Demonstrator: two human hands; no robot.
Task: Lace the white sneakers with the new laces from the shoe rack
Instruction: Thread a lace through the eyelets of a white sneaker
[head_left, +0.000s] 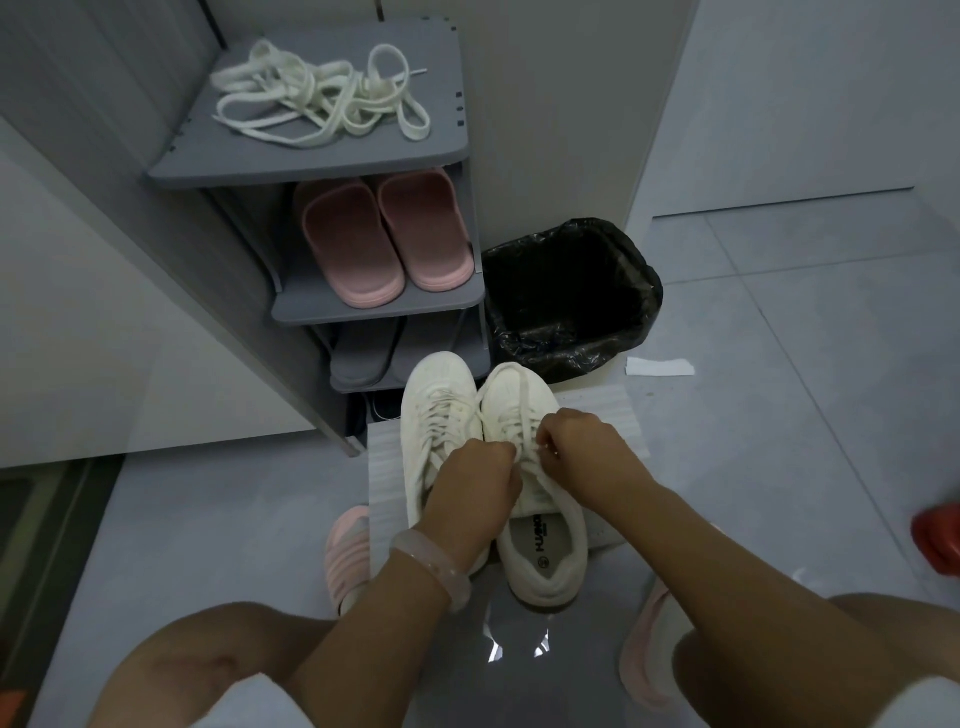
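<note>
Both of your hands pinch the lace on the right sneaker (524, 467), left hand (475, 480) and right hand (579, 441) curled at its eyelets. The new laces (322, 98) lie untouched on the shoe rack (311, 166) beyond, so relacing looks unstarted.

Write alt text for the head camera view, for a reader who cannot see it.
Both hands, left hand and right hand, work the lace on the right one of two white sneakers on a white mat on the floor. Behind stands a grey shoe rack with loose white laces on top and pink slippers below, beside a black-lined bin.
</note>
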